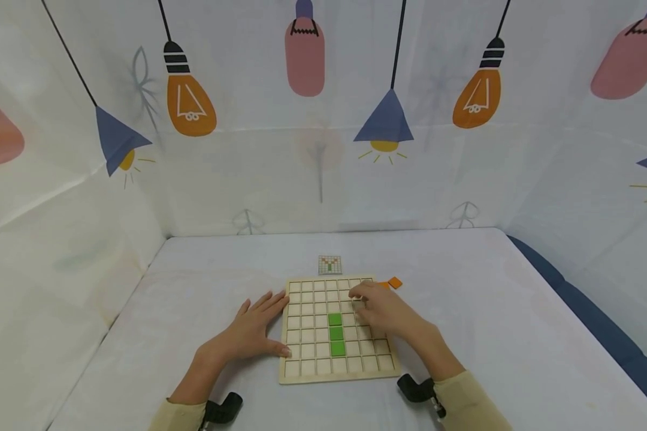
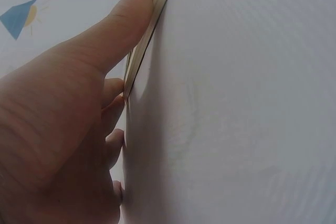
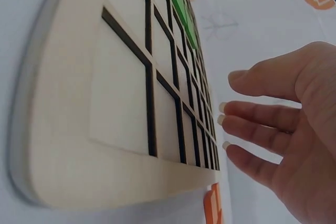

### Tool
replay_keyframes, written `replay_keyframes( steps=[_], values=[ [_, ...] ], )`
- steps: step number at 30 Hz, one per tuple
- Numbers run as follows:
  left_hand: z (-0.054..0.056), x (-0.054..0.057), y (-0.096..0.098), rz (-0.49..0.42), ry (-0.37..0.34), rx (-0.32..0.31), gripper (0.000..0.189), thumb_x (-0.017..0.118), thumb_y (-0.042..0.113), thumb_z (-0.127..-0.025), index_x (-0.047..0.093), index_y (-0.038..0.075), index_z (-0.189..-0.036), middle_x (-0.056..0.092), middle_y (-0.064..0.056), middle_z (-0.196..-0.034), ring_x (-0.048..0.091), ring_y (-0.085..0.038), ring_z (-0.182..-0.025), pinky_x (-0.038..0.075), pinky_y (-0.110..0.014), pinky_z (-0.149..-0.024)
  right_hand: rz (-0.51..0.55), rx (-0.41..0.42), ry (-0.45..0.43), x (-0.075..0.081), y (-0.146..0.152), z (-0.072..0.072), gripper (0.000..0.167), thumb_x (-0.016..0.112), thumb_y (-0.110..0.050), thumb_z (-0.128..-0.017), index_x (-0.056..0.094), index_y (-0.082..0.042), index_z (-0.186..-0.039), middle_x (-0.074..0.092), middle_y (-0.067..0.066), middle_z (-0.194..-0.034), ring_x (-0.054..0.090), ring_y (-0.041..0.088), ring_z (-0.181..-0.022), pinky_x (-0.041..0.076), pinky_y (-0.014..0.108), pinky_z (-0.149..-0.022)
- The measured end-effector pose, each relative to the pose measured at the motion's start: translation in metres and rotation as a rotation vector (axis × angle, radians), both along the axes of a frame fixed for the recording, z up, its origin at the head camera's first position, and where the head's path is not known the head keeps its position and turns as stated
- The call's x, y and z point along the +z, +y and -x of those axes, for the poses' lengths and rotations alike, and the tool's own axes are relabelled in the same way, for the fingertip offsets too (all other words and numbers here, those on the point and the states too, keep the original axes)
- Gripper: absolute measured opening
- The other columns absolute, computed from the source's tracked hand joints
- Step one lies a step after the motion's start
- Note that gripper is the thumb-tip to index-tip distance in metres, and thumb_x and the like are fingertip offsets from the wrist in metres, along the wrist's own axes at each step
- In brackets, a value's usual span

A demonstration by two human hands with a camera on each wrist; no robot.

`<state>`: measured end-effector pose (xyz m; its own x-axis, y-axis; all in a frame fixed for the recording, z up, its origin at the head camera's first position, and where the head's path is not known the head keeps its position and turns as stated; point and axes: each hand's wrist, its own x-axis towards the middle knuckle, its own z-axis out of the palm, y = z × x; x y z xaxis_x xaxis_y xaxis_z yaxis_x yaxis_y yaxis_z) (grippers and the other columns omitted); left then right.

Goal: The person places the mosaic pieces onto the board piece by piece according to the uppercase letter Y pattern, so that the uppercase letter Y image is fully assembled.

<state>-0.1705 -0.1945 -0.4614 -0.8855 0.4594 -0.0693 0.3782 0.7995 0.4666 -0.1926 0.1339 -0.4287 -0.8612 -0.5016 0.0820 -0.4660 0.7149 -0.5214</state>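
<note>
A light wooden grid board (image 1: 339,378) lies on the white table, with three green square tiles (image 1: 336,333) in a column near its middle. My left hand (image 1: 248,332) is spread at the board's left edge, its thumb resting on the rim in the left wrist view. Over the far right cells hovers my right hand (image 1: 390,308), fingers loosely bent. The right wrist view shows a gap between thumb and fingertips, with nothing held. Past the board's far right corner lie orange square tiles (image 1: 395,282), one partly hidden by the right hand. A small pattern card (image 1: 330,264) lies behind the board.
White tabletop (image 1: 194,263) surrounds the board. A white curtain (image 1: 248,161) printed with lamps and bulbs stands behind and at both sides. Dark blue fabric (image 1: 587,311) runs along the right table edge. Black wrist mounts (image 1: 223,409) stick out near both sleeves.
</note>
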Motion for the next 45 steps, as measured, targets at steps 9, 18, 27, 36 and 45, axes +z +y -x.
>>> replay_keyframes(
  steps=[9, 18, 27, 36, 45],
  values=[
    [0.0, 0.0, -0.002, -0.001, -0.001, -0.002, 0.115, 0.077, 0.069, -0.069, 0.028, 0.018, -0.159, 0.022, 0.001, -0.167, 0.015, -0.033, -0.156, 0.007, -0.07, -0.118, -0.01, -0.075, 0.012, 0.004, 0.009, 0.003, 0.028, 0.063, -0.008, -0.095, 0.066, -0.012, -0.122, 0.065, 0.001, -0.12, 0.063, 0.022, -0.107, 0.054, 0.04, -0.089],
    [0.001, -0.001, -0.003, -0.001, 0.008, -0.006, 0.115, 0.076, 0.07, -0.069, 0.028, 0.018, -0.159, 0.023, -0.001, -0.167, 0.015, -0.033, -0.155, 0.007, -0.071, -0.118, -0.063, -0.113, 0.05, 0.002, 0.019, 0.011, 0.028, 0.064, -0.005, -0.09, 0.068, -0.01, -0.117, 0.067, 0.003, -0.113, 0.063, 0.019, -0.1, 0.054, 0.04, -0.086],
    [0.0, 0.002, -0.001, -0.011, 0.014, -0.011, 0.114, 0.076, 0.069, -0.069, 0.028, 0.017, -0.158, 0.023, -0.002, -0.166, 0.015, -0.034, -0.155, 0.007, -0.071, -0.117, -0.033, -0.118, 0.052, -0.004, 0.038, 0.019, 0.031, 0.059, 0.002, -0.087, 0.069, -0.008, -0.115, 0.068, 0.006, -0.111, 0.065, 0.022, -0.104, 0.055, 0.042, -0.089],
    [-0.001, 0.006, 0.001, -0.016, 0.006, -0.006, 0.113, 0.078, 0.067, -0.07, 0.029, 0.015, -0.158, 0.024, -0.003, -0.166, 0.015, -0.035, -0.155, 0.006, -0.071, -0.117, -0.065, -0.173, -0.058, 0.0, 0.049, 0.022, 0.039, 0.059, 0.004, -0.084, 0.068, -0.004, -0.12, 0.069, 0.006, -0.113, 0.064, 0.026, -0.112, 0.052, 0.046, -0.097],
    [-0.002, 0.005, 0.0, -0.018, 0.001, -0.002, 0.113, 0.079, 0.066, -0.07, 0.029, 0.016, -0.158, 0.024, -0.003, -0.166, 0.015, -0.035, -0.155, 0.006, -0.07, -0.118, -0.12, -0.203, -0.088, 0.0, 0.055, 0.022, 0.037, 0.062, 0.005, -0.084, 0.069, -0.006, -0.119, 0.068, 0.005, -0.111, 0.061, 0.025, -0.106, 0.051, 0.048, -0.096]
  ],
)
